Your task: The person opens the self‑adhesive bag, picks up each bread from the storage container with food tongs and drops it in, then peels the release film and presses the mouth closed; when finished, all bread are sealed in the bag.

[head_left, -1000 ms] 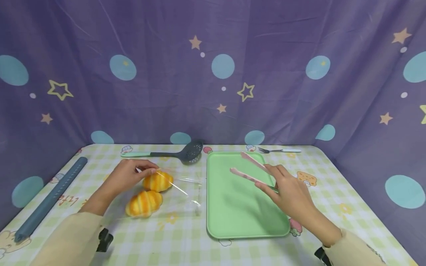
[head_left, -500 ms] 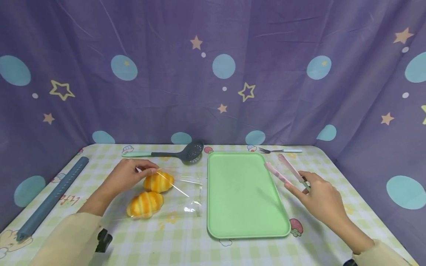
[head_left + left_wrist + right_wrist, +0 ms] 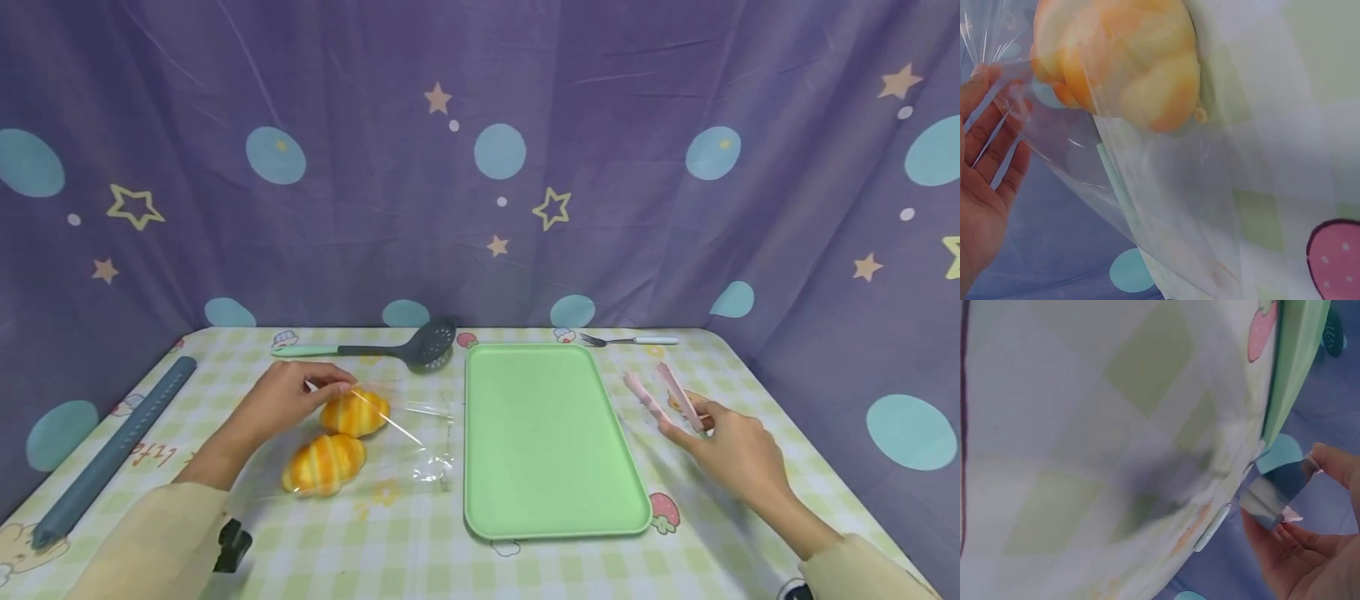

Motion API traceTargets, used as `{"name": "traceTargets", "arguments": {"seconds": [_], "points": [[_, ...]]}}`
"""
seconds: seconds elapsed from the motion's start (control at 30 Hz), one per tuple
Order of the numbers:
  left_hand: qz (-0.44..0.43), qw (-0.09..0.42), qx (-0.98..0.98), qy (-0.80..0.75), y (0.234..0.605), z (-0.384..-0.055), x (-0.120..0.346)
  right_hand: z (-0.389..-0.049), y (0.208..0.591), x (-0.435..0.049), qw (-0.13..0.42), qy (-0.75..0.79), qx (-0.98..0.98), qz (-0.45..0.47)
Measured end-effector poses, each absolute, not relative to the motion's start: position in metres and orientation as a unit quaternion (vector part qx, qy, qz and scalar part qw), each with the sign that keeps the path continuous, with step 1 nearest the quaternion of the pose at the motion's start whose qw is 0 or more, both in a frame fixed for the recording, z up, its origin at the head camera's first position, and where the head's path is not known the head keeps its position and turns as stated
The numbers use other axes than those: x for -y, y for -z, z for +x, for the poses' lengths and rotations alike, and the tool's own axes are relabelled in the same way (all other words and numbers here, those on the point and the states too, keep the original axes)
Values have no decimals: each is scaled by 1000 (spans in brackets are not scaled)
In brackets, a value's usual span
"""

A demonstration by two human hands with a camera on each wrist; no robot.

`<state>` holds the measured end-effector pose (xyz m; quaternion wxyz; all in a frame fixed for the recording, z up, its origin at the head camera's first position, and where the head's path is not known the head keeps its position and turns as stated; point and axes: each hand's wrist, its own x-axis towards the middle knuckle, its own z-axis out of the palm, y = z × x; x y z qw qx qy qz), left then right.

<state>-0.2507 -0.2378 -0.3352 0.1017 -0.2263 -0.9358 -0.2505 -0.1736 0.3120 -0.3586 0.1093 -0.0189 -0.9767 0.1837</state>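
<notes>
My left hand (image 3: 288, 397) pinches the upper edge of a clear plastic bag (image 3: 420, 417) between thumb and fingers. Two orange-and-yellow bread rolls (image 3: 326, 464) show through the bag, one behind the other; in the left wrist view a roll (image 3: 1129, 56) lies beneath the clear film. To the right of the green tray (image 3: 551, 442), my right hand (image 3: 738, 450) holds a pair of pink tongs (image 3: 681, 397) near their joined end, arms spread and tips pointing away from me. Nothing sits between the tips. The right wrist view shows the tongs' bent metal end (image 3: 1275, 490) between thumb and fingers.
A slotted spoon (image 3: 427, 343) with a mint handle lies at the back, left of the tray. A fork (image 3: 630, 340) lies at the back right. Along the left edge stretches a dark blue-grey rod (image 3: 116, 450). A purple curtain (image 3: 480, 208) hangs behind the checked tablecloth.
My right hand has carried the tongs rightward, from over the tray to beside it, and lowered them somewhat. My left hand keeps its pinch on the bag, and the rolls have not moved.
</notes>
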Motion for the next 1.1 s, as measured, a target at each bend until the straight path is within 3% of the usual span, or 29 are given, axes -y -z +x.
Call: {"name": "traceTargets", "arguments": {"seconds": [0.43,1.1], "points": [[-225,96,936,252,336,-250,237,-193,367,-313,19,-198,978,-57],[-227,95,935,255,334,-250,237,-202,378,-303,22,-190,980,-52]]}}
